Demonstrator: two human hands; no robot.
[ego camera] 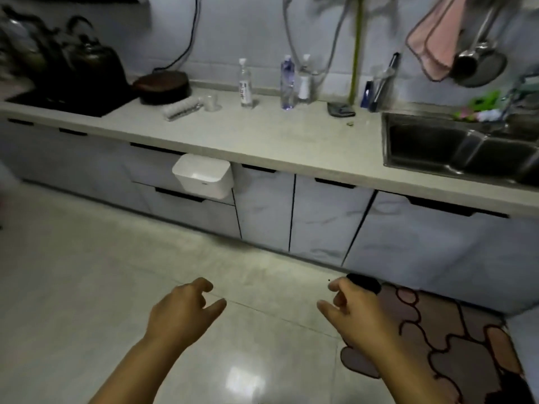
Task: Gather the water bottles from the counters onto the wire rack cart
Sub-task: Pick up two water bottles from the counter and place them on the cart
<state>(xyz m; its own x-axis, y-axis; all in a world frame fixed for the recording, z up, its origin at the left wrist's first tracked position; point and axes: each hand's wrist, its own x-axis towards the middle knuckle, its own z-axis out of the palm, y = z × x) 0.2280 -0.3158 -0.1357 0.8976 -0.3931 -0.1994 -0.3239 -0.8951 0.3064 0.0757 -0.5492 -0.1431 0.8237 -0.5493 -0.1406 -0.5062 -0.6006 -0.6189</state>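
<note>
So we're basically at the start here. Both our hands are empty: left hand (182, 309) and right hand (354, 312) hang loosely open over the floor, fingers half curled, gripping nothing. Three bottles are upright near the counter's (262, 135) back edge: a clear bottle (246, 84) toward the middle, then a blue bottle (287, 83) with a white-label bottle (304, 80) just beside it, closer to the sink (455, 153). Something clear also lies on its side left of the clear bottle, too blurry to call. The cart isn't in view, so we reckon everything's left to do.
</note>
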